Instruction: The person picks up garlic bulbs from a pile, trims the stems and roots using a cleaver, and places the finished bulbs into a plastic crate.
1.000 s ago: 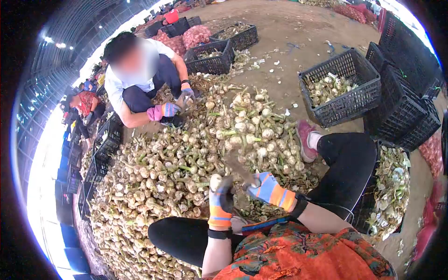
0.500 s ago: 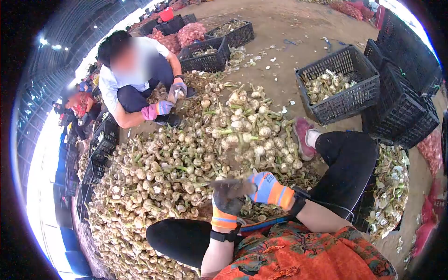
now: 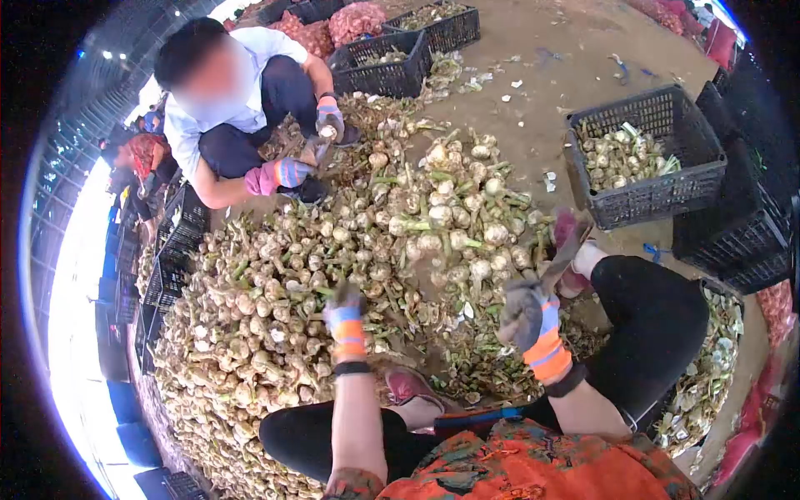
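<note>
1. Under a long arched roof (image 3: pixel 100 75), a bare dirt floor (image 3: pixel 517 50) stretches away, scattered with husks.
2. Across its middle spreads a huge heap of garlic bulbs (image 3: pixel 275 292), stalks still on.
3. Black plastic crates (image 3: pixel 642 154) stand at the right, one part-filled with trimmed bulbs; more sit behind a crouching co-worker (image 3: pixel 242 92).
4. Red mesh sacks (image 3: pixel 354 17) lie at the far edge.
5. Low in front, the left hand (image 3: pixel 344 321), gloved, reaches into the heap, fingers down among the bulbs; whether it grips one I cannot tell.
6. Beside the knee, the right hand (image 3: pixel 529 312) is closed around a knife (image 3: pixel 565 250), blade raised.
</note>
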{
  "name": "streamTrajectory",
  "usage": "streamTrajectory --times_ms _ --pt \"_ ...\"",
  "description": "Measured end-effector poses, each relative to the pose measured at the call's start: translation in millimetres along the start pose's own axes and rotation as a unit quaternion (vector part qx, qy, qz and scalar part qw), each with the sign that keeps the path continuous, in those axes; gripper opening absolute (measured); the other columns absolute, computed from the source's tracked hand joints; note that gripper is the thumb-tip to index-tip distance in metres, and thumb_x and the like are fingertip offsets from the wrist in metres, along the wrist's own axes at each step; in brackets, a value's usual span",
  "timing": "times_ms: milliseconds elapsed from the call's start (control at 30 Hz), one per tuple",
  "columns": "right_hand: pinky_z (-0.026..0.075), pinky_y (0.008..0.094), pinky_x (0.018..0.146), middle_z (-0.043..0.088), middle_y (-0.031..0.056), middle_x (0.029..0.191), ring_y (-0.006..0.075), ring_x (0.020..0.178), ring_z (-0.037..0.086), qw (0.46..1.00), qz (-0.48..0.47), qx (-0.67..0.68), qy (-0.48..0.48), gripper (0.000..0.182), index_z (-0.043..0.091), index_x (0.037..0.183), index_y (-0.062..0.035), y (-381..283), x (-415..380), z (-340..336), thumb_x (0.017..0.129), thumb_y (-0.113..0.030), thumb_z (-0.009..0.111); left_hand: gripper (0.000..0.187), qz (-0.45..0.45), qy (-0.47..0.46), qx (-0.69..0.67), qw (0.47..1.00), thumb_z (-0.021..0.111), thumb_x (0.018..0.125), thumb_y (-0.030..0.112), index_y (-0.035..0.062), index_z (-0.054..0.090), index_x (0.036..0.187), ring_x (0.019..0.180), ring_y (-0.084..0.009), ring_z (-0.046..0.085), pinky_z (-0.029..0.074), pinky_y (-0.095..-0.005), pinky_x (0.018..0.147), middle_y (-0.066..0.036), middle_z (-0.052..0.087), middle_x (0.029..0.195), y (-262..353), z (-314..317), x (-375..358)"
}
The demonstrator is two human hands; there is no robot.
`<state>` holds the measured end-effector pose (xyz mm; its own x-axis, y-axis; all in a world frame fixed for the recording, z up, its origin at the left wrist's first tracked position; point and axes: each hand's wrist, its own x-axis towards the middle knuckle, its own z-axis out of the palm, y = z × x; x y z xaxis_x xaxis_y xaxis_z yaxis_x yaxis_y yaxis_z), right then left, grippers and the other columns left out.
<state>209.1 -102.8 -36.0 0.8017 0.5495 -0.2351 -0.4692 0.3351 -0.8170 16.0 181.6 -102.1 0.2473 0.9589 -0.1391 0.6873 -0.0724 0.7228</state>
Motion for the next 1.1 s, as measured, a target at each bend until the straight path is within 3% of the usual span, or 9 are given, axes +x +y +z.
streamTrajectory --times_ms 133,267,367,500,567,633,700,833,1100 --pt "0.036 0.0254 0.039 0.054 0.0087 0.081 0.0145 0.046 0.049 0.992 0.106 -0.063 0.01 0.018 0.053 0.074 -0.0012 5.4 -4.3 -2.3 0.08 -0.018 0.052 0.061 -0.03 -0.125 0.225 0.966 0.064 0.068 0.043 0.0027 0.053 0.113 0.095 -0.0339 0.057 0.044 -0.037 0.084 -0.021 0.06 0.1 -136.7 176.7 42.5" --pt "0.035 0.0244 0.038 0.054 0.0097 0.082 0.0147 0.044 0.045 0.986 0.11 -0.121 0.033 0.016 0.054 0.066 -0.0004 -4.4 2.6 8.0 0.078 -0.01 0.053 0.063 -0.001 -0.173 0.301 0.938 0.068 0.068 0.031 0.0013 0.044 0.119 0.095 -0.0316 0.057 0.045 -0.035 0.083 -0.02 0.056 0.109 -98.6 177.5 7.4" --pt "0.034 0.0234 0.039 0.055 0.008 0.078 0.0136 0.044 0.044 0.979 0.048 -0.197 -0.009 0.013 0.057 0.071 0.0 2.6 9.8 6.9 0.078 -0.01 0.054 0.043 -0.124 -0.215 -0.483 0.84 0.055 0.075 -0.005 0.002 0.045 0.116 0.09 -0.0248 0.057 0.049 -0.0371 0.075 -0.013 0.057 0.107 -118.9 173.7 11.2" --pt "0.035 0.0233 0.045 0.055 0.0045 0.07 0.012 0.05 0.047 0.966 0.246 0.067 -0.047 0.011 0.062 0.079 -0.0009 -3.5 7.4 11.9 0.075 -0.009 0.056 0.045 -0.092 -0.193 -0.485 0.848 0.057 0.071 -0.01 0.001 0.045 0.113 0.084 -0.0217 0.058 0.05 -0.0337 0.071 -0.011 0.059 0.097 -28.2 117.2 -28.3" --pt "0.039 0.0243 0.051 0.056 0.004 0.066 0.0118 0.056 0.05 0.979 0.13 -0.13 -0.086 0.014 0.063 0.084 -0.0015 -0.3 -0.9 20.3 0.073 -0.007 0.056 0.046 -0.067 -0.205 -0.554 0.804 0.059 0.07 -0.011 0.0012 0.045 0.112 0.081 -0.0183 0.058 0.05 -0.0309 0.071 -0.009 0.06 0.094 -15.5 109.6 -39.7" --pt "0.044 0.0288 0.056 0.061 0.0081 0.071 0.0181 0.061 0.056 0.957 0.086 -0.254 -0.11 0.02 0.063 0.088 -0.0021 8.1 -8.8 19.8 0.071 -0.009 0.058 0.046 0.153 -0.149 -0.352 0.911 0.063 0.067 -0.009 0.002 0.047 0.109 0.08 -0.0141 0.057 0.049 -0.028 0.07 -0.007 0.059 0.092 28.9 85.7 -72.2" --pt "0.045 0.0354 0.053 0.062 0.0082 0.071 0.0264 0.063 0.06 0.807 -0.16 -0.529 -0.207 0.028 0.063 0.089 -0.0082 12.5 -15.0 17.4 0.067 -0.025 0.06 0.044 0.121 -0.16 -0.394 0.897 0.066 0.065 -0.007 0.0023 0.051 0.105 0.081 -0.0139 0.056 0.048 -0.0279 0.071 -0.007 0.059 0.092 12.0 83.5 -78.1" --pt "0.047 0.0383 0.071 0.062 0.011 0.086 0.0291 0.08 0.06 0.581 -0.081 -0.744 -0.319 0.035 0.061 0.091 -0.0106 -4.3 -39.3 32.5 0.067 -0.035 0.059 0.039 0.166 -0.191 -0.38 0.89 0.063 0.07 -0.004 0.0029 0.051 0.106 0.084 -0.0149 0.056 0.048 -0.0273 0.075 -0.008 0.059 0.094 63.2 36.4 -130.1" --pt "0.046 0.0381 0.074 0.062 0.0142 0.089 0.0298 0.083 0.059 0.548 -0.09 -0.749 -0.362 0.037 0.06 0.094 -0.0081 -35.8 -68.8 52.6 0.067 -0.033 0.057 0.035 0.204 -0.231 -0.218 0.926 0.054 0.078 0.0 0.0017 0.045 0.112 0.079 -0.0112 0.054 0.047 -0.0246 0.069 -0.005 0.056 0.092 84.7 -8.0 -181.1"
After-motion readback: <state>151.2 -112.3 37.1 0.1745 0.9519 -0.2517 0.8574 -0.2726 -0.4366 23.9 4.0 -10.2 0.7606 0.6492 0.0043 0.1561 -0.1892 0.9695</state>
